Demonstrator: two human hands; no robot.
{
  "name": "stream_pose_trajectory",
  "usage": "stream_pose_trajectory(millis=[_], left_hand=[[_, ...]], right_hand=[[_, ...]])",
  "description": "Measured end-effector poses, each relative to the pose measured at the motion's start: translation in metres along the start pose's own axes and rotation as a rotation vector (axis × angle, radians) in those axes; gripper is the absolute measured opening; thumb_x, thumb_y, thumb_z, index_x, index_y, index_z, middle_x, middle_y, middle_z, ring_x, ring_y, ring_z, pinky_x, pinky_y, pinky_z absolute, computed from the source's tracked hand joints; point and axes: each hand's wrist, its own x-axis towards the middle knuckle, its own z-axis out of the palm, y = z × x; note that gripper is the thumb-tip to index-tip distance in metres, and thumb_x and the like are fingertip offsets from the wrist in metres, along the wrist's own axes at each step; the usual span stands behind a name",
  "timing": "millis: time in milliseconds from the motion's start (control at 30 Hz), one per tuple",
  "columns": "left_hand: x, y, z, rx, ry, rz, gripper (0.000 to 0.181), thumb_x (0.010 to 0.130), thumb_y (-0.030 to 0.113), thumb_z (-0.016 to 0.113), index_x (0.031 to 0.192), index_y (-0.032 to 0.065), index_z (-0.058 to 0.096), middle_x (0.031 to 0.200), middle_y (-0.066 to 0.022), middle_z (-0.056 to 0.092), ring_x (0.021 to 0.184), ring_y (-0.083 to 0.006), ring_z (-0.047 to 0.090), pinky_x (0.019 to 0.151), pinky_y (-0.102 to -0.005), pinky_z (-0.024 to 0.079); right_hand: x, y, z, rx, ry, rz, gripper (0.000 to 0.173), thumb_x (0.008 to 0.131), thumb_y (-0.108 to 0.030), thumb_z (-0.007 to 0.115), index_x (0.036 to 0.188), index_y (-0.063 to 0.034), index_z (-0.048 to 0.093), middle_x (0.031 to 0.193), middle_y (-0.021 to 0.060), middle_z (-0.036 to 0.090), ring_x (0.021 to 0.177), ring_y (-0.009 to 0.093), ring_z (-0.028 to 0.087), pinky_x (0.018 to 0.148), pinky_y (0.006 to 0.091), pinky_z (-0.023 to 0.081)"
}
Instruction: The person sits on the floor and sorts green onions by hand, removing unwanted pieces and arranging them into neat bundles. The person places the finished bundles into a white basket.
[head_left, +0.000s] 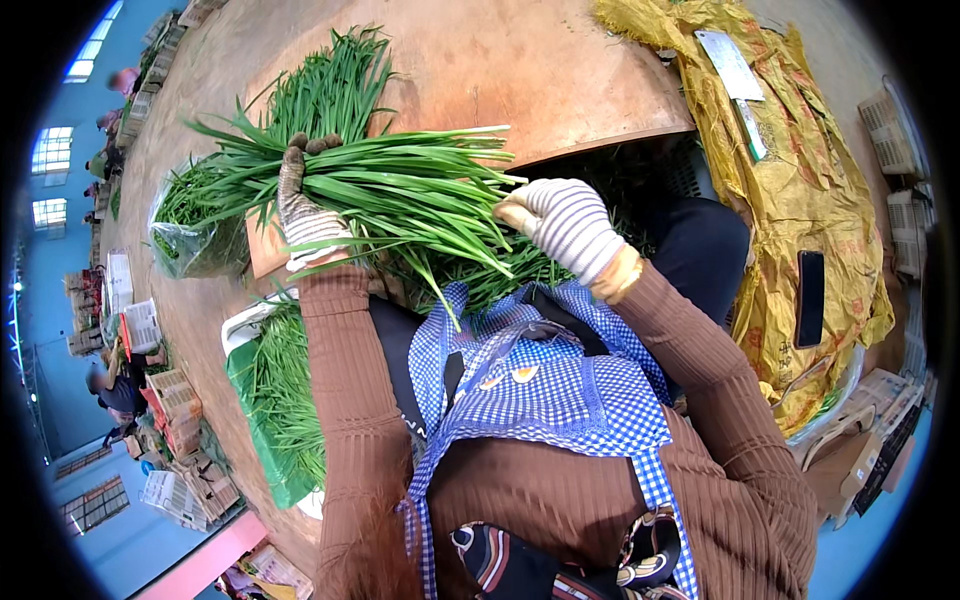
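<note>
My left hand (304, 199), in a striped glove with soiled fingers, grips a loose bunch of long green leafy stalks, which look like Chinese chives (397, 180). The pale stalk ends point right. My right hand (559, 217), in a striped knitted glove, has thumb and fingers together at those ends; whether it pinches a stalk cannot be told. Behind the bunch, a pile of the same greens (330, 86) lies on a wooden board (487, 67). More loose greens (517, 270) lie below my hands, above my checked apron.
A clear plastic bag of greens (199, 225) stands left, a green-lined container of greens (292, 397) lower left. On yellow woven sacking (795, 195) at right lie a cleaver (731, 67) and a phone (809, 300). Several people and crates (176, 405) are far left.
</note>
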Motion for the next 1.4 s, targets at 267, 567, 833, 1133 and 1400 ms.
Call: stream_pose_trajectory(millis=[267, 567, 833, 1133, 1400], left_hand=[[-0.025, -0.003, 0.021, 0.050, -0.039, 0.072, 0.023, 0.083, 0.017, 0.059, 0.102, 0.0060, 0.054, 0.091, -0.0093, 0.058, 0.095, -0.0264, 0.054, 0.084, -0.0418, 0.046], [-0.024, -0.003, -0.006, -0.047, -0.055, 0.078, 0.024, 0.081, 0.017, 0.061, 0.102, 0.0069, 0.055, 0.092, -0.0091, 0.057, 0.092, -0.0257, 0.054, 0.083, -0.0415, 0.046], [-0.011, 0.030, -0.029, -0.091, -0.018, 0.241, 0.020, 0.080, 0.018, 0.061, 0.095, 0.0067, 0.057, 0.088, -0.0067, 0.056, 0.095, -0.0273, 0.052, 0.088, -0.0447, 0.043], [-0.021, 0.008, -0.014, -0.125, -0.155, 0.220, 0.022, 0.078, 0.016, 0.062, 0.097, 0.0114, 0.053, 0.088, -0.0023, 0.056, 0.099, -0.0264, 0.050, 0.094, -0.0566, 0.035], [-0.033, -0.007, -0.011, -0.106, -0.143, 0.283, 0.028, 0.079, 0.018, 0.062, 0.104, 0.0097, 0.053, 0.088, -0.0034, 0.056, 0.098, -0.0255, 0.051, 0.099, -0.0608, 0.028]], right_hand=[[0.020, -0.006, 0.019, 0.273, 0.147, 0.039, 0.034, 0.071, -0.024, 0.065, 0.097, -0.0015, 0.063, 0.089, 0.0159, 0.064, 0.081, 0.027, 0.062, 0.073, 0.0318, 0.047], [0.016, 0.003, 0.016, -0.128, 0.293, 0.002, 0.018, 0.072, -0.023, 0.059, 0.082, -0.0090, 0.061, 0.072, 0.0140, 0.062, 0.064, 0.029, 0.060, 0.059, 0.0389, 0.047], [-0.007, 0.077, -0.013, -0.476, -0.361, 0.347, 0.023, 0.072, -0.026, 0.061, 0.089, -0.0098, 0.063, 0.080, 0.0130, 0.064, 0.076, 0.031, 0.061, 0.068, 0.0384, 0.049], [0.030, -0.016, 0.012, 0.165, 0.158, -0.015, 0.032, 0.077, -0.041, 0.056, 0.092, -0.0152, 0.067, 0.080, 0.0102, 0.065, 0.075, 0.026, 0.062, 0.068, 0.0365, 0.048], [0.031, -0.009, 0.017, 0.259, 0.055, 0.156, 0.032, 0.073, -0.034, 0.061, 0.088, -0.0060, 0.064, 0.079, 0.0155, 0.064, 0.072, 0.029, 0.062, 0.066, 0.0378, 0.048]])
